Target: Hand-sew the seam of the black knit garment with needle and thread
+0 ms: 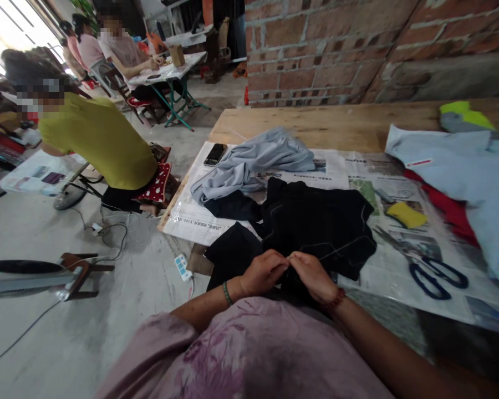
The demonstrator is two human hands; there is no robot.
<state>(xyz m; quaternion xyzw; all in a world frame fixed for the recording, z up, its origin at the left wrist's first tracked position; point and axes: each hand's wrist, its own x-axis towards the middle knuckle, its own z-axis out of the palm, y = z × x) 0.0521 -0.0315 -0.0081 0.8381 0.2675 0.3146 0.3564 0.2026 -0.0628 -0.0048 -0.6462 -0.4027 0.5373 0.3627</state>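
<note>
While left hand [263, 272] and right hand [315, 277] pinch something unclear over black cloth [311, 219], a garment's [453, 149] red lettering [418, 163] blurs.

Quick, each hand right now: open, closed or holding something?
Left hand: closed, fingertips pinched; anything held is too small to tell.
Right hand: closed, pinched by black cloth with pale lines; anything held cannot be told.

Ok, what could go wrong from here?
The scissors lie with their blades toward the black cloth; if the right hand drags it that way, it could snag. The cloth reaches past the wooden table's near edge, so it might slide off. The phone lies near the table's left edge and could get knocked down.
</note>
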